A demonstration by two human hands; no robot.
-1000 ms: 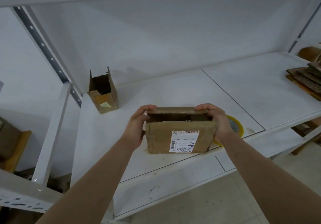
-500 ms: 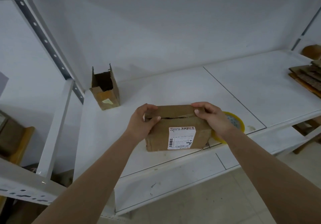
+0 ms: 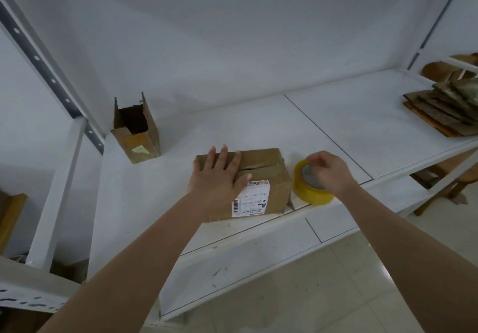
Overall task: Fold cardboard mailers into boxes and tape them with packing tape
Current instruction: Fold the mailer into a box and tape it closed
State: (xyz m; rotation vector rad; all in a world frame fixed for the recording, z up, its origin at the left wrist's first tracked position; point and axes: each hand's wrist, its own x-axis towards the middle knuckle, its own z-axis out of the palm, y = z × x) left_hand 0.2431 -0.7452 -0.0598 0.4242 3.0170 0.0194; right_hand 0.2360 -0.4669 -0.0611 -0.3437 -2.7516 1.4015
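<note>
Your left hand (image 3: pixel 219 177) lies flat, fingers straight and spread, pressing down on the top flaps of the cardboard box (image 3: pixel 261 185) in front of you. The flaps are folded in and meet along a seam that runs out from under your fingertips toward your right hand; that seam looks bare, with no strip of tape across it that you can see. So the folding of this box looks done and the taping has not yet begun.

Your right hand (image 3: pixel 328 175) is just beside the box, on its far side from your left hand, fingers curled over the top rim of the yellow tape roll (image 3: pixel 310 190). Whether the fingertips have a firm hold on the roll or only touch it cannot be told from here, and no loose tape end shows. The roll sits on the shelf (image 3: pixel 336 125) close against the box's end, under your right palm.

Beyond your left hand, toward the back wall, a second box (image 3: pixel 135 133) stands on end with its top open and its flaps up; it looks formed but not closed, so it probably needs the same treatment. Well off past your right hand, a stack of flat mailers (image 3: pixel 445 110) lies on the shelf, unfolded, so most of the job appears to be ahead.

What is left for the box under your left hand, as a guess: find the tape end, pull a length, lay it along the seam while you hold the flaps down.
</note>
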